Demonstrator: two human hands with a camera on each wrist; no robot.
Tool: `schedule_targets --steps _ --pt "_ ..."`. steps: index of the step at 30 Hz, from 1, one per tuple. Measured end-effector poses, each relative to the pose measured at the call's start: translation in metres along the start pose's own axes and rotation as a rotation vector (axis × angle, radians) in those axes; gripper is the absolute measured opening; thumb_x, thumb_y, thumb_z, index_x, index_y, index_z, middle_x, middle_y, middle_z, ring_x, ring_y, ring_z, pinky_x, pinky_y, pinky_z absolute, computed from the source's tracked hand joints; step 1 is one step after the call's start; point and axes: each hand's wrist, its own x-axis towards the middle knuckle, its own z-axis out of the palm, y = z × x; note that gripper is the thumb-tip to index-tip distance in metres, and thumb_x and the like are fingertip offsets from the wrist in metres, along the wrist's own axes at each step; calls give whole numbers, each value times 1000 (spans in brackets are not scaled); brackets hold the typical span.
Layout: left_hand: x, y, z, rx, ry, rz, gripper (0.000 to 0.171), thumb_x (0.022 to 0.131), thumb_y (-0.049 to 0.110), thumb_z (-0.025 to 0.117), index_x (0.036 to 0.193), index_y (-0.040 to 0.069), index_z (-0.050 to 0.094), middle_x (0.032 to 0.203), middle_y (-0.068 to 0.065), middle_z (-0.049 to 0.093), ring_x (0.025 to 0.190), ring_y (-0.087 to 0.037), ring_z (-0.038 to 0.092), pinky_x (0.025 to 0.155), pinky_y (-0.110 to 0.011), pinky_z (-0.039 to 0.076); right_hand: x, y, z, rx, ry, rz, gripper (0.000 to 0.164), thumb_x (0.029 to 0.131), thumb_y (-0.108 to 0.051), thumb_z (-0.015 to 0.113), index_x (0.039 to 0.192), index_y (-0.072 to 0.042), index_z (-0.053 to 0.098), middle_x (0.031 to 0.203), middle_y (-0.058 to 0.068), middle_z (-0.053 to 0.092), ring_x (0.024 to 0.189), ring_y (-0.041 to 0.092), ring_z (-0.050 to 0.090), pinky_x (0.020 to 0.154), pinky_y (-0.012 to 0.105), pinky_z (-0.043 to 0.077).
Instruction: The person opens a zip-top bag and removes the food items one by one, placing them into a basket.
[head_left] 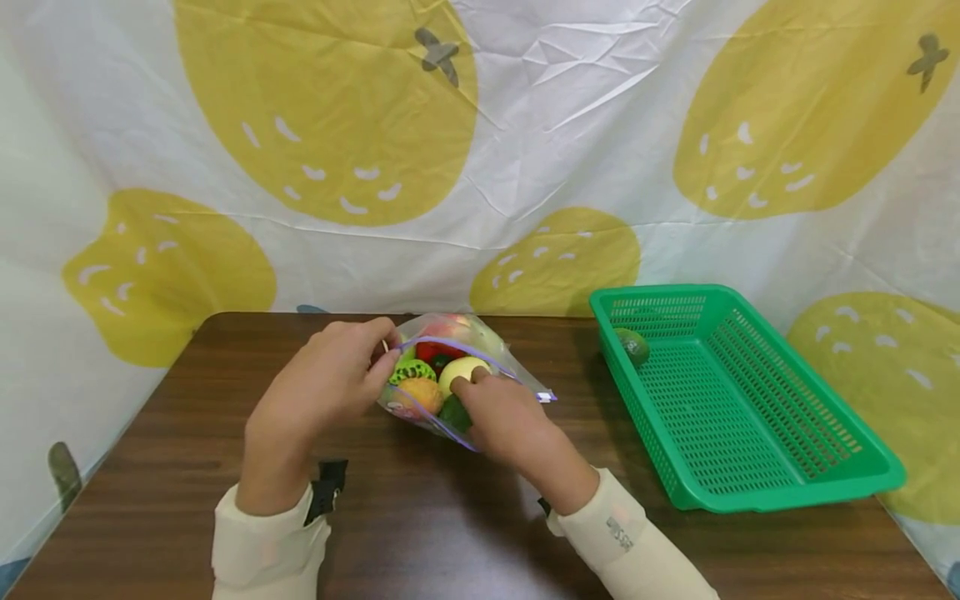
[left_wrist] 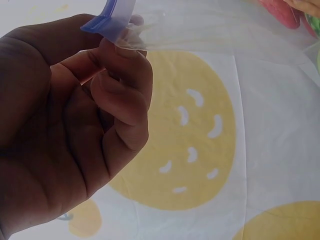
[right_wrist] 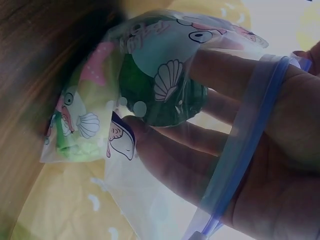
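My left hand (head_left: 322, 392) pinches the purple zip edge of a clear zip bag (head_left: 517, 371), seen also at the fingertips in the left wrist view. Inside the bag lie a red pepper-like piece (head_left: 435, 350), a spotted green piece (head_left: 411, 372), an orange round fruit (head_left: 420, 394) and a pale yellow round fruit (head_left: 459, 368). My right hand (head_left: 513, 417) reaches through the bag's mouth. Its fingers curl about a dark green fruit (right_wrist: 165, 95) in the right wrist view, and in the head view they also touch the yellow one. Cartoon prints partly cover the contents.
A green plastic basket (head_left: 750, 500) stands on the right of the brown wooden table (head_left: 405, 533), with a dark green avocado-like fruit (head_left: 632, 345) at its left wall. A white cloth with yellow fruit prints (head_left: 525, 150) hangs behind the table.
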Motion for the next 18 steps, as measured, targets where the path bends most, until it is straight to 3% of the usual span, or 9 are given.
schedule_targets --steps 18 --pt "-2 -2 -4 1 -9 -28 11 92 7 57 92 3 67 67 -5 62 60 -18 53 58 -37 46 -15 1 -29 43 7 -40 41 75 -11 76 114 -9 62 97 11 65 83 28 62 68 43 56"
